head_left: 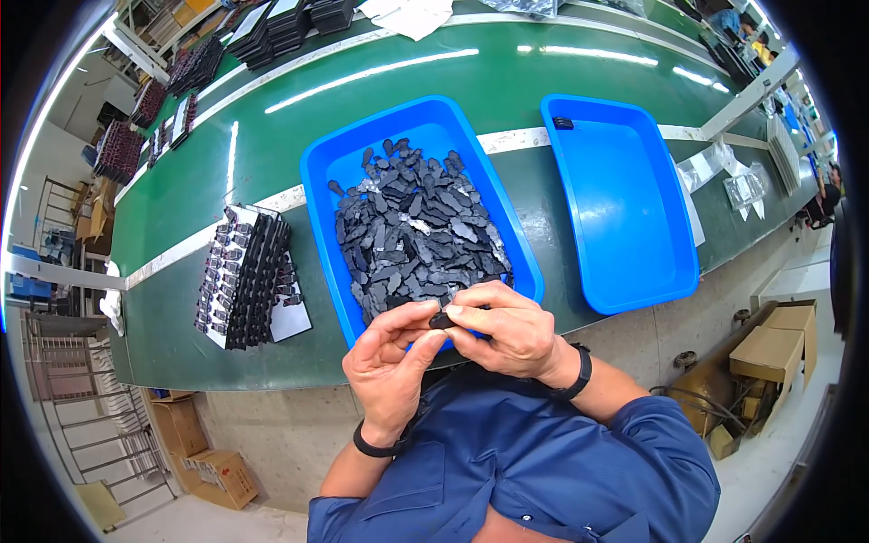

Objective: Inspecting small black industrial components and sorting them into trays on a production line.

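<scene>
Over the near edge of a blue tray, my two hands meet around a small dark black piece. My left hand pinches its left end between thumb and forefinger. My right hand grips the other end, thumb and fingertips pressed together. Fingers cover much of the piece, so its kind cannot be made out. Below them, the tray holds a heap of flat, dark grey, elongated pieces with some shiny bits among them. A second blue tray to the right has a small black part in its far left corner.
Left of the heaped tray, a stack of white sheets with rows of black parts stands on the green table. Clear plastic bags lie at the right. More black stacks sit at the far side. Cardboard boxes are on the floor.
</scene>
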Motion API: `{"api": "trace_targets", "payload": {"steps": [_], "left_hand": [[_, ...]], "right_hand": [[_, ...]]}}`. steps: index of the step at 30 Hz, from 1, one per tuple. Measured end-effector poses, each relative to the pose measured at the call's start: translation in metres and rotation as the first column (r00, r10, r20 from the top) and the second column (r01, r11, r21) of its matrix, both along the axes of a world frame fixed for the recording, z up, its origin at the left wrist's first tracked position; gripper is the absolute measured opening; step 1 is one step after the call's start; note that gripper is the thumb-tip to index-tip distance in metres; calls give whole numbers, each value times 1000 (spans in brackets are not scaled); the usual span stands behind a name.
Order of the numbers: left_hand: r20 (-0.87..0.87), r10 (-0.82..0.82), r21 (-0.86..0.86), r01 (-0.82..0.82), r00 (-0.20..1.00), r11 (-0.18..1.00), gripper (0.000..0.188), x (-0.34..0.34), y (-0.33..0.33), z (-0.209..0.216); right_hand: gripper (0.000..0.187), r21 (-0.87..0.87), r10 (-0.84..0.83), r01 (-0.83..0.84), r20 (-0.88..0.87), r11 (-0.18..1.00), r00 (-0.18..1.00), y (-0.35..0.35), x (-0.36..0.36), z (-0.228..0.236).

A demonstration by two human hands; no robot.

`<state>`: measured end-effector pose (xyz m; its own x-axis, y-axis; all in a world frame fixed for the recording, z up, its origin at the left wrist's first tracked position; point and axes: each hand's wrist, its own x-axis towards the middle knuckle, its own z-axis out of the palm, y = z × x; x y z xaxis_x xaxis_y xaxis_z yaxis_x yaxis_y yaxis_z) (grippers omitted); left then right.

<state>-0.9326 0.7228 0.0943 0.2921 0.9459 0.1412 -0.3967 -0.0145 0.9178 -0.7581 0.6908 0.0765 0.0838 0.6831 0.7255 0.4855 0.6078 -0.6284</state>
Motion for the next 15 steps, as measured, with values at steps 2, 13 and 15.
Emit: {"api": "trace_targets", "payload": {"steps": [2,13,15], "left_hand": [[-59,-6,-27,4,998,1000,29,-3,-1,1],[17,108,-24,-108,994,994,24,-3,-6,-10],[16,115,-17,-115,993,993,23,-4,-6,-11]], "right_hand": [[36,7,2,-2,11,1000,1000,-1,-1,1],[33,-47,5,-5,-7,999,1000,-4,-6,9],[28,-230,30,-64,-146,971,989,-8,-7,18]]}}
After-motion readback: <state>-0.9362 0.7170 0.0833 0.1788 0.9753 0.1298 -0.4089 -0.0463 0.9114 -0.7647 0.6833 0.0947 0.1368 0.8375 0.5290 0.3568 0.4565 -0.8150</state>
